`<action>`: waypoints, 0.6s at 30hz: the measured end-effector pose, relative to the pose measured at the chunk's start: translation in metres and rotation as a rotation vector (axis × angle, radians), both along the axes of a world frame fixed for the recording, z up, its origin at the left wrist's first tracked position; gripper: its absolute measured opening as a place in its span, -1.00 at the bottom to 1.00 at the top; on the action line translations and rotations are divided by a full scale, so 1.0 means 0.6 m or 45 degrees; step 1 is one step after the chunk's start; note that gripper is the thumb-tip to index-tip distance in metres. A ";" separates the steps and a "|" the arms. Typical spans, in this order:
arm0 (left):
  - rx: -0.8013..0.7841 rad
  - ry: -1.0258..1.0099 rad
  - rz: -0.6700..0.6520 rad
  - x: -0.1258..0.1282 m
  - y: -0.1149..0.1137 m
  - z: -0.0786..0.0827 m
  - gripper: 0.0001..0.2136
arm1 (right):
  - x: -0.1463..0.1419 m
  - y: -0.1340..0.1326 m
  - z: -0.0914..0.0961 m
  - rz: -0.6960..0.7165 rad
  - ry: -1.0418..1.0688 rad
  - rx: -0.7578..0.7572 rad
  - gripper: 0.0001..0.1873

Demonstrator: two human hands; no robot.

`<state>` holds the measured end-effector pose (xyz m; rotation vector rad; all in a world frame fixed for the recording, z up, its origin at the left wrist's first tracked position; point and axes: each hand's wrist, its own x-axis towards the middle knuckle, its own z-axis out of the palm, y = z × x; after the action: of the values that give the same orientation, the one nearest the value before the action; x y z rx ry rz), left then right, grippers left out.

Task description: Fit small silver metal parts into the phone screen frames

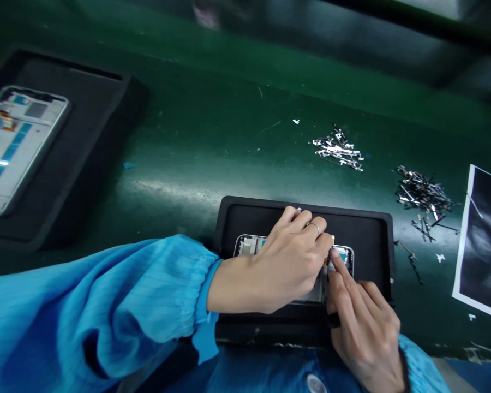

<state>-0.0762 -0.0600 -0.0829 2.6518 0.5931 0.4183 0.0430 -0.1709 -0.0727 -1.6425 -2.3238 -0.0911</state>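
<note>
A phone frame with a silver rim lies in a black tray right in front of me. My left hand reaches across it with curled fingers and a ring on one of them. Its fingertips are hidden behind the hand, near an orange flex cable at the frame's right end. From the lower right, my right hand meets it there, index finger extended onto the frame and the others folded. A dark piece shows under its folded fingers, too little visible to name.
On the green bench lie a pile of small metallic strips and a darker pile. A white-bordered black sheet is at far right. Another black tray at left bears a second phone frame.
</note>
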 end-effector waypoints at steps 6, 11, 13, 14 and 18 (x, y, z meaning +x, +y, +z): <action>0.108 -0.028 -0.023 0.000 -0.001 0.001 -0.89 | -0.002 -0.001 -0.002 -0.022 -0.024 -0.001 -0.70; 0.137 -0.019 -0.042 0.002 0.001 0.002 -0.90 | -0.001 -0.013 -0.014 -0.062 -0.001 -0.002 -0.68; 0.141 -0.015 -0.043 0.002 0.001 0.002 -0.90 | 0.000 -0.017 -0.017 -0.064 0.017 0.006 -0.67; 0.148 -0.012 -0.043 0.002 0.001 0.002 -0.90 | 0.000 -0.018 -0.018 -0.062 0.018 0.010 -0.66; 0.168 -0.001 -0.058 0.002 0.001 0.002 -0.91 | 0.002 -0.018 -0.016 -0.045 -0.017 -0.008 -0.68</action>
<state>-0.0752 -0.0593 -0.0819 2.7841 0.5206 0.4599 0.0444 -0.1815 -0.0822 -1.6914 -2.3072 -0.1031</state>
